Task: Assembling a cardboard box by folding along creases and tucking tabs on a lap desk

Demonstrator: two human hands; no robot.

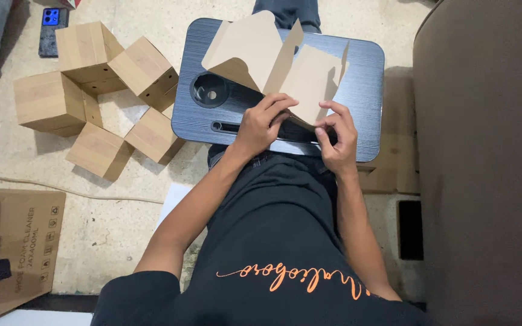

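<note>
Our left hand (pixel 263 122) and our right hand (pixel 338 134) both hold the near edge of a flat brown card (pixel 285 66). The card is a box that is not folded up yet. It stands up a bit on a small dark lap table (pixel 364 72), and its flaps point to the far side.

We go from left to right. Far on the left, a dark phone (pixel 52 29) lies on the floor (pixel 122 217). Near it sits a pile of brown boxes (pixel 101 90) that are already folded. They lie close together, some tipped on a side, likely so they stay out of the way. At the near left is a big brown carton (pixel 19 241). A thin cord (pixel 61 187) runs over the floor.

In the middle is the table, over our legs. It has a round cup hole (pixel 209 89) on its left part and a long slot (pixel 237 127) near us. The table gives the card a hard, flat place to rest, so we think that makes it easy to bend.

Our left hand is curled, with the fingers bent over the card edge and the thumb below. Our right hand is nearly closed too, and it pinches the card between thumb and first fingers. Both hands grip the same bottom part, close to each other but not touching.

On the right is a big brown sofa (pixel 484 157).
</note>
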